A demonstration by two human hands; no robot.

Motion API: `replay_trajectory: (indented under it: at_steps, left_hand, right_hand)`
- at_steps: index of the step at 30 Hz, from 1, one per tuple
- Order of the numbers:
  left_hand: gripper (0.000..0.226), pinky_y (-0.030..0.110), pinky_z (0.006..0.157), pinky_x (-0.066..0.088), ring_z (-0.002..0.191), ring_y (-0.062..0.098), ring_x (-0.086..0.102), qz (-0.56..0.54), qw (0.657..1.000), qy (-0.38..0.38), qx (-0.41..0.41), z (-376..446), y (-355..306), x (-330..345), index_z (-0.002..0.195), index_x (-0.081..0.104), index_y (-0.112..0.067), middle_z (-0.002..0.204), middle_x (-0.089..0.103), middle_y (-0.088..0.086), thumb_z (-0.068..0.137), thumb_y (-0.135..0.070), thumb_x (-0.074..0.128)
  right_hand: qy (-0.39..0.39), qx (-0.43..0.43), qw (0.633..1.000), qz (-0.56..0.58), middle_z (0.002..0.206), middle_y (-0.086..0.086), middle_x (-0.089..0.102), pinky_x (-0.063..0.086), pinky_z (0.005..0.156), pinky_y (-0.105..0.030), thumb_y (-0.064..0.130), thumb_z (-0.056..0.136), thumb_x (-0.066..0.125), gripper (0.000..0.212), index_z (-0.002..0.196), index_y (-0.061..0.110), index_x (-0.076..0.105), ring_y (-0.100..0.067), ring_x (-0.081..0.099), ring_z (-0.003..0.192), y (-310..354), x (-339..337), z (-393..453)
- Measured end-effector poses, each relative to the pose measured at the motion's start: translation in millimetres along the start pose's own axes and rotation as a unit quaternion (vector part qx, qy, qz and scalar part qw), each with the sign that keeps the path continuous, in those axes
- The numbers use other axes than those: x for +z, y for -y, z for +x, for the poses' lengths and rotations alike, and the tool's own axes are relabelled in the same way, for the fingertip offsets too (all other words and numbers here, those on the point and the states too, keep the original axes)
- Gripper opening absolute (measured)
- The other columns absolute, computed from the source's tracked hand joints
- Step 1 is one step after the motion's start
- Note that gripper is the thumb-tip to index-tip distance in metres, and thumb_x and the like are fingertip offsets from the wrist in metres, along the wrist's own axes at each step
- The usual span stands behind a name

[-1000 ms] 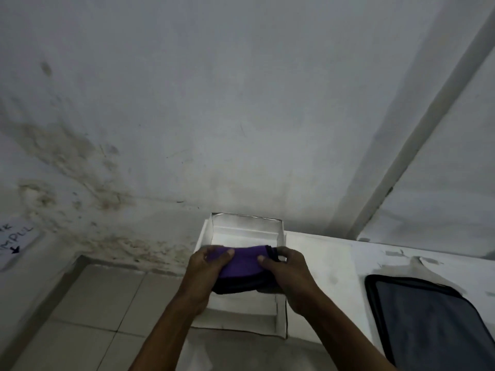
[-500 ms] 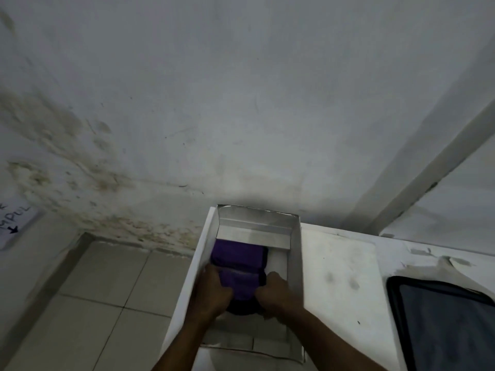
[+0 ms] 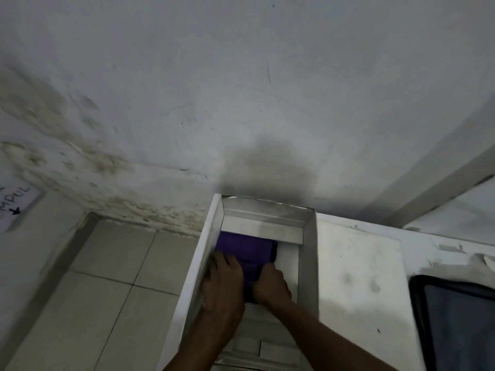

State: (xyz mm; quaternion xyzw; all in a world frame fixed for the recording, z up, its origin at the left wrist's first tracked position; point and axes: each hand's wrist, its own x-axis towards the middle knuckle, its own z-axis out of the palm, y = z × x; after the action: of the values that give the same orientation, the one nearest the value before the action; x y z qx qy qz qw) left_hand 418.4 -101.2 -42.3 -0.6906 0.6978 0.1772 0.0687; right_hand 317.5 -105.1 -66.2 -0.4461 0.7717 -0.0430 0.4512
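Note:
A folded purple cloth (image 3: 246, 249) with a dark edge lies inside a long white open box (image 3: 308, 263), toward its far end. My left hand (image 3: 223, 287) rests on the cloth's near left part with its fingers stretched forward along the box's left wall. My right hand (image 3: 272, 286) sits on the near right part of the cloth, fingers curled down into the fabric. Both hands hide the cloth's near end.
The box stands at the left end of a white table (image 3: 359, 277) against a stained white wall. A dark flat case (image 3: 460, 325) lies at the table's right. Tiled floor (image 3: 107, 290) is to the left, and a paper note (image 3: 16, 207) hangs on the wall.
One second ago both hands held the cloth above the box. They have lowered it into the box and pushed it toward the far end.

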Motion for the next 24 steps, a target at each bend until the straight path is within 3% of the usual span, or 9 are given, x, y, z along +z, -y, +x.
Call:
replay_trajectory:
  at_steps: [2, 5, 8, 12, 16, 21, 24]
  left_hand:
    - [0.029, 0.032, 0.053, 0.053, 0.082, 0.033, 0.066, 0.059, 0.998, 0.003, 0.027, -2, -2, -2, 0.076, 0.068, -0.001, 0.097, 0.066, 0.024, 0.053, 0.0, 0.086]
    - [0.029, 0.034, 0.086, 0.051, 0.121, 0.029, 0.047, 0.071, 0.996, 0.044, 0.022, -4, -3, 3, 0.116, 0.059, -0.005, 0.133, 0.045, 0.017, 0.087, -0.006, 0.059]
    - [0.036, 0.035, 0.097, 0.047, 0.127, 0.03, 0.042, 0.097, 0.993, 0.065, 0.026, -2, 3, 11, 0.129, 0.05, -0.005, 0.142, 0.037, 0.018, 0.093, -0.005, 0.049]
    - [0.043, 0.036, 0.1, 0.046, 0.124, 0.031, 0.044, 0.108, 0.989, 0.086, 0.045, -1, 6, 14, 0.132, 0.047, -0.004, 0.14, 0.036, 0.021, 0.089, -0.004, 0.055]
    - [0.036, 0.037, 0.098, 0.048, 0.119, 0.031, 0.046, 0.085, 0.989, 0.099, 0.065, -1, 11, 11, 0.123, 0.055, -0.005, 0.135, 0.041, 0.021, 0.087, -0.004, 0.057]
    - [0.029, 0.034, 0.094, 0.049, 0.112, 0.028, 0.055, 0.014, 0.991, 0.089, 0.095, -6, 16, 2, 0.118, 0.056, -0.005, 0.126, 0.053, 0.017, 0.089, -0.008, 0.052]
    - [0.026, 0.031, 0.086, 0.049, 0.107, 0.026, 0.055, -0.051, 0.991, 0.018, 0.123, -19, 9, -12, 0.114, 0.057, -0.009, 0.12, 0.056, 0.013, 0.088, -0.01, 0.052]
  right_hand:
    - [-0.004, -0.005, 1.0, -0.011, 0.115, -0.012, 0.057, 0.05, 0.08, -0.034, 0.015, 0.086, 0.056, 0.017, 0.1, 0.012, 0.046, -0.027, 0.059, 0.1, -2, 1, 3]
    - [-0.011, -0.016, 1.0, -0.005, 0.112, -0.013, 0.058, 0.051, 0.077, -0.033, 0.015, 0.085, 0.057, 0.015, 0.093, 0.015, 0.044, -0.028, 0.059, 0.097, -4, 1, 6]
    - [-0.021, -0.025, 0.999, 0.01, 0.107, -0.014, 0.06, 0.048, 0.069, -0.029, 0.013, 0.084, 0.059, 0.016, 0.088, 0.014, 0.044, -0.027, 0.061, 0.092, -5, 0, 4]
    - [-0.025, -0.04, 0.998, 0.037, 0.1, -0.012, 0.061, 0.049, 0.065, -0.028, 0.012, 0.081, 0.062, 0.019, 0.095, 0.01, 0.049, -0.022, 0.059, 0.084, -10, -2, 1]
    - [-0.019, -0.041, 0.998, 0.048, 0.107, -0.012, 0.061, 0.05, 0.064, -0.026, 0.01, 0.077, 0.066, 0.04, 0.114, 0.005, 0.049, -0.024, 0.062, 0.091, -13, -14, -9]
    - [-0.032, -0.116, 0.992, 0.023, 0.115, -0.011, 0.055, 0.056, 0.078, -0.031, 0.019, 0.075, 0.069, 0.052, 0.119, 0.012, 0.043, -0.023, 0.059, 0.099, -17, -33, -34]
    - [-0.066, -0.203, 0.977, -0.005, 0.118, -0.01, 0.052, 0.042, 0.071, -0.014, 0.02, 0.082, 0.066, 0.048, 0.124, 0.014, 0.044, -0.016, 0.051, 0.098, -19, -49, -61]
